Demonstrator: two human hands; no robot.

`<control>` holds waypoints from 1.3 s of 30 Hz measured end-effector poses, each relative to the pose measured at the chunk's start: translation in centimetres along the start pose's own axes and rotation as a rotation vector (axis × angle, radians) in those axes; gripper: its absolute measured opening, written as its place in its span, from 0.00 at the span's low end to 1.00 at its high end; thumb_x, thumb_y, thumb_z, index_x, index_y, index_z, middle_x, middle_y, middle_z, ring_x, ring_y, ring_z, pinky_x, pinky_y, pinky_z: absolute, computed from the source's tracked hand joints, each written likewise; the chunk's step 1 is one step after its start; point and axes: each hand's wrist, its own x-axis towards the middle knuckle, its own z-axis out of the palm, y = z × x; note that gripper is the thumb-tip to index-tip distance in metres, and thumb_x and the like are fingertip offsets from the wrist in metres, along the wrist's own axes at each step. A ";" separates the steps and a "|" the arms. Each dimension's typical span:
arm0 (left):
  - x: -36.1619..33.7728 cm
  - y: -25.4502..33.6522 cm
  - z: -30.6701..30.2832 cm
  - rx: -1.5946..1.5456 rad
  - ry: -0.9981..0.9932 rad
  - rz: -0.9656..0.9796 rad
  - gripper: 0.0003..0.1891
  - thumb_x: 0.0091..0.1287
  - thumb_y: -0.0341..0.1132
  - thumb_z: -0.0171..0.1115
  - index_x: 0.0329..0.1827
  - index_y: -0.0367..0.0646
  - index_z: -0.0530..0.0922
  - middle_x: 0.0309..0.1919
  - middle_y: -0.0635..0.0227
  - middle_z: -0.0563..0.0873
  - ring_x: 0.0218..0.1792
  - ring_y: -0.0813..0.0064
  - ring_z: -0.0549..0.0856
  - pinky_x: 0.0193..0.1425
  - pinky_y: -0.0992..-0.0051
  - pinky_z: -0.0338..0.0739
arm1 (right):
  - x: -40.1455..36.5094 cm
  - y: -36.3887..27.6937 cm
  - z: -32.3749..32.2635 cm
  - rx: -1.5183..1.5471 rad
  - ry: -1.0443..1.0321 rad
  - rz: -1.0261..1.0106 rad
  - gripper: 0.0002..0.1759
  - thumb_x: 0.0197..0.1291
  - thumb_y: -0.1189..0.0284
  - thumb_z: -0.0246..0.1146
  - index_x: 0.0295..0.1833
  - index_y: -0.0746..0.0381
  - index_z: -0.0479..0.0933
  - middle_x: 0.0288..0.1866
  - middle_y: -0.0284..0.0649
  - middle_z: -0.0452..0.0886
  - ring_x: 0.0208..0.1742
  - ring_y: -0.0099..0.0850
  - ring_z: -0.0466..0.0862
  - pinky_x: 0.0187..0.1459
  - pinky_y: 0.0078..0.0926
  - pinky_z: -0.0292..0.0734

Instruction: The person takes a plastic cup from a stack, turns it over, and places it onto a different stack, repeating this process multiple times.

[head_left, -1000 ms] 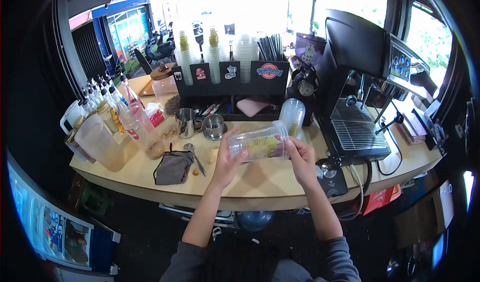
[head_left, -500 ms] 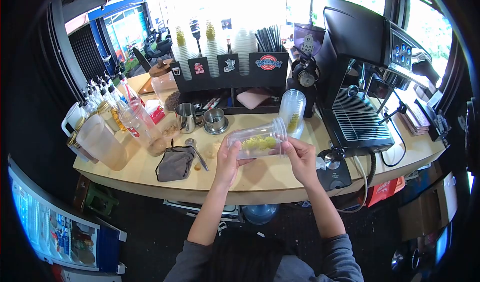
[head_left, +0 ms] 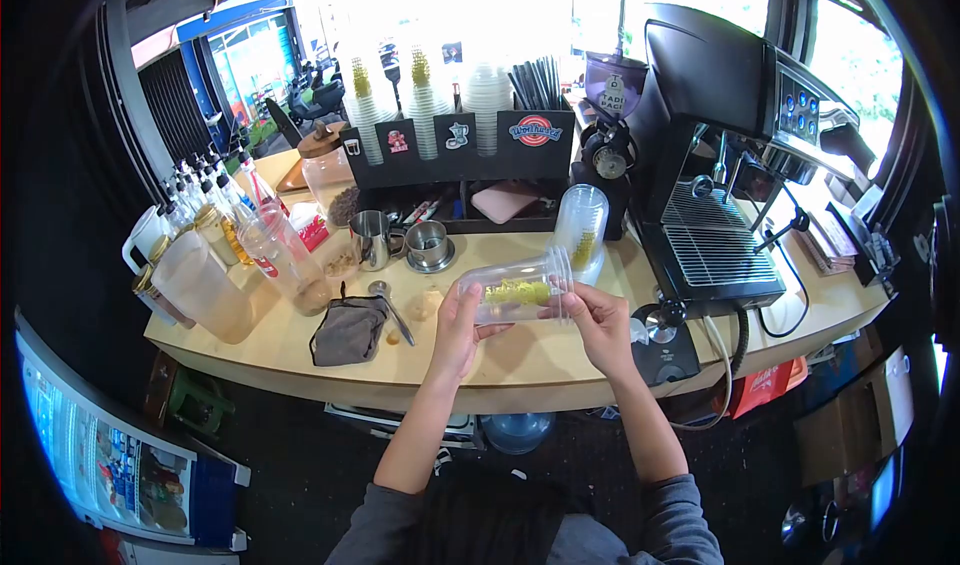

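Observation:
A clear plastic cup (head_left: 515, 293) with yellow-green print lies on its side between my two hands, above the wooden counter (head_left: 500, 360). My left hand (head_left: 462, 327) is wrapped round its base end. At the rim end, on the right, the fingers of my right hand (head_left: 597, 323) pinch the cup. Just behind it stands a stack of clear cups (head_left: 582, 225) with similar print. A grey cloth (head_left: 349, 331) and a metal spoon (head_left: 395, 315) lie left of my hands.
An espresso machine (head_left: 715, 235) and a grinder (head_left: 612, 115) stand on the right. Behind are a black cup holder (head_left: 455, 145), a steel pitcher (head_left: 371, 240) and a small metal cup (head_left: 428, 245). Plastic jugs (head_left: 205, 285) and bottles crowd the left.
The cup and both hands have stayed nearly in place, with the cup tipped slightly more level. The whole view has shifted a little.

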 end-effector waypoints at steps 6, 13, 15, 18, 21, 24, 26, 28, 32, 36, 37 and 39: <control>0.1 0.3 -0.2 0.038 0.000 0.026 0.21 0.73 0.44 0.50 0.61 0.39 0.67 0.51 0.59 0.80 0.45 0.66 0.86 0.41 0.73 0.86 | 0.1 0.1 0.3 0.003 0.001 0.034 0.17 0.69 0.71 0.55 0.56 0.72 0.75 0.39 0.45 0.85 0.40 0.32 0.86 0.45 0.25 0.80; 0.5 0.3 -0.9 0.071 0.018 0.098 0.24 0.69 0.46 0.58 0.60 0.39 0.68 0.49 0.61 0.81 0.46 0.71 0.85 0.44 0.74 0.85 | 0.4 0.4 1.3 0.003 -0.033 0.054 0.16 0.69 0.72 0.55 0.55 0.72 0.76 0.40 0.44 0.85 0.43 0.27 0.84 0.49 0.24 0.78; 0.7 0.2 -1.1 0.026 0.030 0.106 0.24 0.69 0.45 0.59 0.61 0.39 0.68 0.50 0.61 0.81 0.47 0.72 0.84 0.46 0.73 0.84 | 0.6 0.8 1.9 0.025 -0.052 0.037 0.15 0.69 0.72 0.55 0.53 0.72 0.77 0.41 0.42 0.85 0.43 0.25 0.83 0.48 0.22 0.77; 0.8 0.5 -1.6 -0.054 0.024 0.105 0.23 0.68 0.43 0.61 0.60 0.39 0.68 0.51 0.62 0.80 0.48 0.74 0.83 0.49 0.73 0.82 | 0.7 1.3 2.5 0.100 -0.083 0.076 0.13 0.68 0.74 0.57 0.51 0.70 0.78 0.43 0.40 0.85 0.45 0.23 0.81 0.49 0.21 0.76; 0.7 0.1 -1.9 -0.106 0.013 0.103 0.22 0.67 0.42 0.62 0.59 0.38 0.70 0.51 0.63 0.80 0.49 0.75 0.82 0.51 0.73 0.80 | 0.9 2.5 3.1 0.088 -0.166 0.108 0.13 0.67 0.74 0.58 0.52 0.69 0.78 0.44 0.39 0.84 0.47 0.22 0.81 0.50 0.22 0.76; 1.1 0.6 -2.5 -0.125 0.008 0.090 0.22 0.66 0.38 0.64 0.58 0.38 0.71 0.51 0.63 0.81 0.49 0.75 0.82 0.52 0.75 0.78 | 1.3 2.9 4.9 0.039 -0.205 0.025 0.13 0.65 0.74 0.61 0.52 0.69 0.78 0.44 0.41 0.85 0.46 0.22 0.81 0.50 0.24 0.76; 1.8 1.2 -3.4 -0.120 0.002 0.078 0.22 0.65 0.36 0.66 0.58 0.37 0.71 0.50 0.64 0.81 0.49 0.75 0.82 0.52 0.76 0.78 | 1.9 3.1 5.6 0.004 -0.184 0.003 0.13 0.61 0.74 0.64 0.49 0.69 0.79 0.40 0.42 0.85 0.43 0.24 0.82 0.50 0.26 0.76; 2.8 2.0 -4.7 0.051 0.043 0.238 0.23 0.61 0.30 0.68 0.58 0.37 0.70 0.50 0.64 0.81 0.51 0.75 0.81 0.54 0.76 0.76 | 3.1 1.8 5.7 -0.143 -0.120 -0.013 0.16 0.58 0.73 0.67 0.51 0.69 0.78 0.42 0.43 0.84 0.44 0.27 0.82 0.51 0.27 0.76; 4.4 6.2 -5.6 0.318 0.038 0.410 0.31 0.51 0.28 0.75 0.56 0.36 0.67 0.49 0.62 0.80 0.51 0.72 0.80 0.56 0.71 0.75 | 6.6 -0.7 6.7 -0.492 0.089 -0.296 0.31 0.50 0.71 0.72 0.59 0.68 0.69 0.53 0.49 0.76 0.53 0.39 0.78 0.55 0.30 0.73; 6.0 9.5 -6.0 0.742 -0.024 0.598 0.39 0.42 0.34 0.81 0.56 0.37 0.66 0.49 0.59 0.79 0.51 0.70 0.81 0.56 0.70 0.74 | 9.8 -2.2 10.7 -0.579 -0.105 -0.526 0.43 0.47 0.73 0.73 0.67 0.67 0.58 0.62 0.53 0.65 0.62 0.49 0.69 0.59 0.39 0.69; 6.3 10.5 -5.9 0.744 -0.025 0.605 0.39 0.42 0.34 0.81 0.56 0.37 0.66 0.49 0.59 0.79 0.51 0.70 0.81 0.56 0.70 0.74 | 10.7 -2.0 11.8 -0.577 -0.103 -0.534 0.43 0.47 0.73 0.73 0.67 0.67 0.58 0.62 0.53 0.65 0.62 0.49 0.69 0.59 0.39 0.69; 6.9 12.2 -5.6 0.959 0.055 0.723 0.38 0.42 0.31 0.78 0.56 0.38 0.67 0.49 0.63 0.79 0.50 0.67 0.80 0.56 0.70 0.74 | 12.6 -1.2 13.6 -0.561 -0.029 -0.536 0.45 0.47 0.72 0.73 0.68 0.67 0.56 0.63 0.54 0.63 0.62 0.51 0.70 0.60 0.41 0.68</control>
